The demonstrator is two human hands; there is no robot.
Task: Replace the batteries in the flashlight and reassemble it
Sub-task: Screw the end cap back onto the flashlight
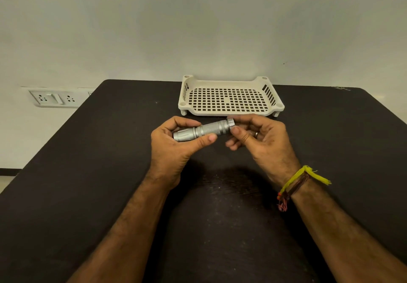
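Note:
A silver metal flashlight (207,129) is held level above the black table, its wide head to the left and its tail cap (230,122) to the right. My left hand (174,143) wraps around the head end, thumb lying along the knurled body. My right hand (259,139) pinches the tail cap between thumb and fingertips. No batteries are in sight.
A cream perforated plastic tray (231,112) stands just behind my hands, with nothing in it. The black table (88,172) runs to a pale wall. A white socket panel (52,98) is on the wall at the left. Thread bands circle my right wrist.

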